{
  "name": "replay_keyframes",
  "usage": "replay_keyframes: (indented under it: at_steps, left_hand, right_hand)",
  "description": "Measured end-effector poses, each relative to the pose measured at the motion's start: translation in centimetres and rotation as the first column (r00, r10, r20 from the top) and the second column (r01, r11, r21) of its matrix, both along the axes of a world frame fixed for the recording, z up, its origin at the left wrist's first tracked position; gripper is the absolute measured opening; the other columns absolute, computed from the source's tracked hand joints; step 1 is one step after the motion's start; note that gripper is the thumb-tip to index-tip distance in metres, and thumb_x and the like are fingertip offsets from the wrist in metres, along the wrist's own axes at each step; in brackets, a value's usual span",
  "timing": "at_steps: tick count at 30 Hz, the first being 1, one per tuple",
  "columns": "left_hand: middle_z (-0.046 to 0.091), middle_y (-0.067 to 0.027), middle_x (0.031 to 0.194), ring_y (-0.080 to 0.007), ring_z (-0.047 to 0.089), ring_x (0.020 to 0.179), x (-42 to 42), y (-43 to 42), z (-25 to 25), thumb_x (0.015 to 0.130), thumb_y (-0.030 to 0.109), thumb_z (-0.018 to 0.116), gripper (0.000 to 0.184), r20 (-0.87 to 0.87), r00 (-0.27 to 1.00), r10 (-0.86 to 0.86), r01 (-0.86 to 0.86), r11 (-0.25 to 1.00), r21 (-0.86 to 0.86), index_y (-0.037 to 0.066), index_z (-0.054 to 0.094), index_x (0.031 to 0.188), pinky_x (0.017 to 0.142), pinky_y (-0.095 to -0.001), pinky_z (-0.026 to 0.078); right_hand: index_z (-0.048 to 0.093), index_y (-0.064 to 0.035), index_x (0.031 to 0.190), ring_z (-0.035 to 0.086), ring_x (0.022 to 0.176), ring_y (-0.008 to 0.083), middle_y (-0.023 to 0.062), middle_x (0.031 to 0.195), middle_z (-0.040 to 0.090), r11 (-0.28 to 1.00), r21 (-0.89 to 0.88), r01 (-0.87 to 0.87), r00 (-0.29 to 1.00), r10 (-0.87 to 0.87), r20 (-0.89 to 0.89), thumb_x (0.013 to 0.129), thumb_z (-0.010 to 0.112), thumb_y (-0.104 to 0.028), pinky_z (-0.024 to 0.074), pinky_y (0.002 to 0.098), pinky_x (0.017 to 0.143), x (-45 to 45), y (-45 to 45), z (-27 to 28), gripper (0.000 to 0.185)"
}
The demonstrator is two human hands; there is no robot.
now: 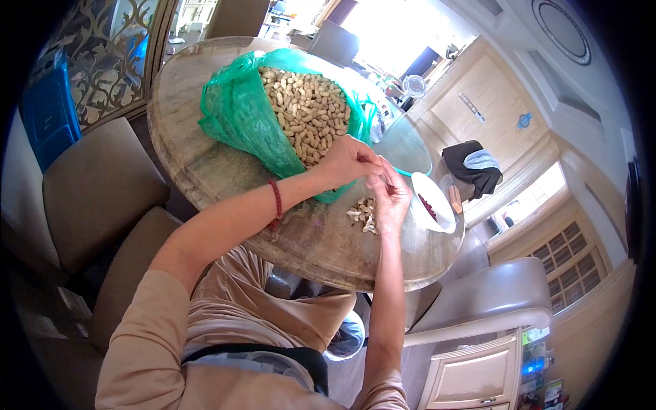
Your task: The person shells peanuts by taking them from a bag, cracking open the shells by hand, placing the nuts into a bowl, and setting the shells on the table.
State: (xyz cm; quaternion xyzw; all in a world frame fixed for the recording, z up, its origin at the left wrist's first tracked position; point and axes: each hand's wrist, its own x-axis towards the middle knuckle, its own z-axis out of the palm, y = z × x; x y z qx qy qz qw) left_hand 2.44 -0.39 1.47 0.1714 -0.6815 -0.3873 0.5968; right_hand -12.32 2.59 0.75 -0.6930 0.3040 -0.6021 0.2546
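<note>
My left hand (350, 161) and my right hand (391, 198) meet fingertip to fingertip above the table, between a green plastic bag (239, 113) and a white bowl (445, 212). Both hands are pinched closed; whatever is between the fingertips is too small to make out. Unshelled peanuts (307, 109) fill the open bag. Below the hands lies a small pile of broken shells (365, 215). Some dark red kernels (428, 207) are in the bowl, just right of my right hand.
The round table (191, 150) has a marbled top. Chairs (102, 191) stand at the left, and a pale chair (485, 294) is at the right. Dark cloth (471, 167) hangs over a seat beyond the bowl. A cabinet (471, 376) stands at the lower right.
</note>
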Motion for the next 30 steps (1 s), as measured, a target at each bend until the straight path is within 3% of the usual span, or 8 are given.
replay_keyframes:
  at_steps: [3, 8, 10, 16, 18, 21, 25, 30]
  left_hand:
    - [0.064, -0.0063, 0.067, -0.0072, 0.056, 0.057, -0.2, 0.0, 0.0, 0.075, 0.006, 0.066, 0.011, -0.071, 0.993, -0.098, 0.105, 0.989, 0.101, -0.002, 0.066, 0.08, 0.051, -0.0205, 0.046]
    - [0.062, -0.0059, 0.065, -0.0077, 0.056, 0.056, -0.1, 0.3, 0.2, 0.077, 0.009, 0.065, 0.012, -0.048, 0.995, -0.086, 0.092, 0.988, 0.123, -0.003, 0.065, 0.08, 0.05, -0.0209, 0.047]
    - [0.062, -0.0055, 0.065, -0.0076, 0.056, 0.056, -0.1, 0.3, 0.1, 0.077, 0.009, 0.064, 0.013, -0.029, 0.996, -0.086, 0.089, 0.987, 0.133, -0.003, 0.065, 0.081, 0.05, -0.0208, 0.047]
    - [0.063, -0.006, 0.07, -0.0078, 0.057, 0.059, -0.4, -0.3, -0.3, 0.077, 0.008, 0.065, 0.014, -0.054, 0.993, -0.106, 0.113, 0.983, 0.148, -0.004, 0.064, 0.084, 0.052, -0.0204, 0.047]
    - [0.063, -0.0064, 0.072, -0.0084, 0.058, 0.062, -0.5, -0.4, -0.4, 0.075, 0.005, 0.066, 0.015, -0.067, 0.977, -0.2, 0.206, 0.974, 0.095, -0.005, 0.063, 0.086, 0.055, -0.0207, 0.048]
    - [0.063, -0.0081, 0.07, -0.0107, 0.06, 0.063, -0.6, -0.3, -0.4, 0.071, 0.0, 0.066, 0.014, -0.072, 0.99, -0.123, 0.131, 0.983, 0.128, -0.007, 0.063, 0.082, 0.057, -0.0238, 0.05]
    - [0.063, -0.008, 0.07, -0.0108, 0.06, 0.063, -0.9, -0.7, -0.9, 0.07, -0.003, 0.063, 0.011, -0.128, 0.98, -0.152, 0.17, 0.976, 0.138, -0.007, 0.063, 0.08, 0.057, -0.0238, 0.05]
    - [0.061, -0.0056, 0.068, -0.0093, 0.056, 0.059, -0.7, -0.5, -1.1, 0.07, -0.004, 0.061, 0.008, 0.067, 0.998, -0.011, 0.01, 1.0, 0.025, -0.005, 0.062, 0.078, 0.054, -0.0235, 0.047]
  right_hand:
    - [0.058, -0.0013, 0.11, 0.059, 0.084, 0.0109, 0.0078, 0.099, 0.063, 1.0, 0.015, -0.028, 0.999, 0.028, 0.016, 0.077, 0.066, -0.005, 0.0497, 0.0229, 0.068, -0.5, -0.2, 0.1, 0.034]
    - [0.059, -0.0005, 0.108, 0.061, 0.079, 0.0124, 0.0092, 0.096, 0.064, 0.998, 0.053, -0.036, 0.999, 0.036, 0.012, 0.078, 0.065, -0.007, 0.0506, 0.0234, 0.062, -0.8, -0.2, 0.1, 0.031]
    - [0.058, 0.0006, 0.107, 0.064, 0.073, 0.0176, 0.0106, 0.086, 0.065, 0.999, 0.018, -0.05, 0.999, 0.05, -0.017, 0.08, 0.063, -0.011, 0.0509, 0.0251, 0.06, -0.6, 0.0, 0.2, 0.029]
    - [0.06, 0.0011, 0.103, 0.064, 0.072, 0.0186, 0.0108, 0.087, 0.065, 0.998, 0.018, -0.058, 0.998, 0.057, 0.034, 0.081, 0.062, -0.008, 0.0521, 0.0255, 0.058, -0.7, 0.0, 0.3, 0.024]
    - [0.061, 0.0019, 0.101, 0.063, 0.072, 0.0165, 0.0102, 0.088, 0.064, 0.999, 0.025, -0.043, 0.998, 0.042, 0.049, 0.08, 0.063, -0.005, 0.0524, 0.0247, 0.058, -1.0, -0.2, 0.4, 0.022]
    - [0.062, 0.0031, 0.097, 0.062, 0.072, 0.0147, 0.0096, 0.09, 0.063, 0.999, 0.04, -0.014, 0.997, 0.011, 0.078, 0.079, 0.063, -0.002, 0.0532, 0.0242, 0.058, -1.3, -0.4, 0.2, 0.019]
    - [0.063, 0.0036, 0.094, 0.062, 0.071, 0.0147, 0.0094, 0.09, 0.062, 0.996, 0.09, 0.022, 0.994, -0.031, 0.101, 0.079, 0.063, -0.001, 0.0546, 0.0253, 0.058, -1.3, 0.1, 0.0, 0.016]
    - [0.064, 0.0041, 0.092, 0.062, 0.068, 0.0142, 0.0084, 0.084, 0.063, 0.994, 0.086, 0.067, 0.996, -0.071, 0.045, 0.079, 0.062, 0.0, 0.0547, 0.0255, 0.059, -1.5, 0.0, -0.3, 0.014]
